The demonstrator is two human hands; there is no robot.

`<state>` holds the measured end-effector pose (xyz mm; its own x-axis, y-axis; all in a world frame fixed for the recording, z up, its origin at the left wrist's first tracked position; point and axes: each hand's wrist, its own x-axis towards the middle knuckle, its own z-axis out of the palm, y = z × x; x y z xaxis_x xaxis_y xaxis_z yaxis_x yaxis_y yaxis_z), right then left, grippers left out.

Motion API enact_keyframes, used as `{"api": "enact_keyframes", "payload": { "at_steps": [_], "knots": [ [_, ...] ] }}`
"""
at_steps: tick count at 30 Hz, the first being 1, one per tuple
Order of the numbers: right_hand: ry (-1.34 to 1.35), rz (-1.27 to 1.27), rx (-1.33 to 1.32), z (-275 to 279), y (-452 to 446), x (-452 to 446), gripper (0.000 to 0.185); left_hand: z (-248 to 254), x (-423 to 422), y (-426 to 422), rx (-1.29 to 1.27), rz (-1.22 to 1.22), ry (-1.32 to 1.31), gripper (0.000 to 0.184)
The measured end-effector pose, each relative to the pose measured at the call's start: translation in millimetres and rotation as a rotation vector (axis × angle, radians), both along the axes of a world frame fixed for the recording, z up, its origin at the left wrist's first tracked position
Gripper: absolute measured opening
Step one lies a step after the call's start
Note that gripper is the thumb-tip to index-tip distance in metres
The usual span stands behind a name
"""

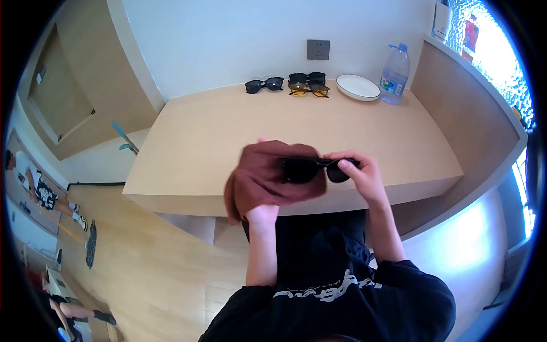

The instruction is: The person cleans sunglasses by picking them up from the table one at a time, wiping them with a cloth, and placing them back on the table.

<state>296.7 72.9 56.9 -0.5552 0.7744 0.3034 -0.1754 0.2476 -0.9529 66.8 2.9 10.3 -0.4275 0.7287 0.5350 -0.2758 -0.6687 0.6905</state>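
Black sunglasses are in front of me above the desk's front edge, their far lens lying against a brown cloth. My right hand pinches the sunglasses at the right-hand lens. Draped over my left hand, the cloth hides most of its fingers; the hand is beneath and behind the cloth, holding it up. The cloth hangs down on the left side, past the desk edge.
Along the back of the wooden desk lie dark sunglasses, black glasses, yellow-lensed glasses, a white plate and a water bottle. At the far left, a person stands near a mop; another person's leg shows below.
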Motion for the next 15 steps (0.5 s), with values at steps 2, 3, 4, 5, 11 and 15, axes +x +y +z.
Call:
{"api": "enact_keyframes", "payload": {
  "at_steps": [2, 3, 4, 5, 11, 15],
  "knots": [
    [0.0, -0.087, 0.102, 12.0, 15.9, 1.0, 0.022, 54.3, 24.9, -39.4, 0.184, -0.115, -0.59, 0.045],
    [-0.037, -0.148, 0.136, 16.0, 31.6, 0.5, 0.021, 68.8, 24.7, -42.7, 0.124, 0.027, -0.713, 0.042],
    [-0.047, -0.197, 0.132, 16.5, 54.3, -3.3, 0.023, 59.1, 5.7, -38.3, 0.126, 0.027, -0.714, 0.042],
    [0.084, -0.237, 0.025, 27.4, 64.9, -14.7, 0.026, 38.4, -24.8, -31.0, 0.209, -0.029, -0.27, 0.04],
    [-0.034, -0.301, -0.128, 11.0, 202.3, -73.3, 0.031, 16.2, -16.8, -28.5, 0.271, -0.575, -0.761, 0.03],
    [-0.375, -0.327, -0.05, -4.1, 249.5, -91.0, 0.039, 2.2, -12.5, -25.4, 0.543, -1.872, -1.933, 0.025]
  ]
}}
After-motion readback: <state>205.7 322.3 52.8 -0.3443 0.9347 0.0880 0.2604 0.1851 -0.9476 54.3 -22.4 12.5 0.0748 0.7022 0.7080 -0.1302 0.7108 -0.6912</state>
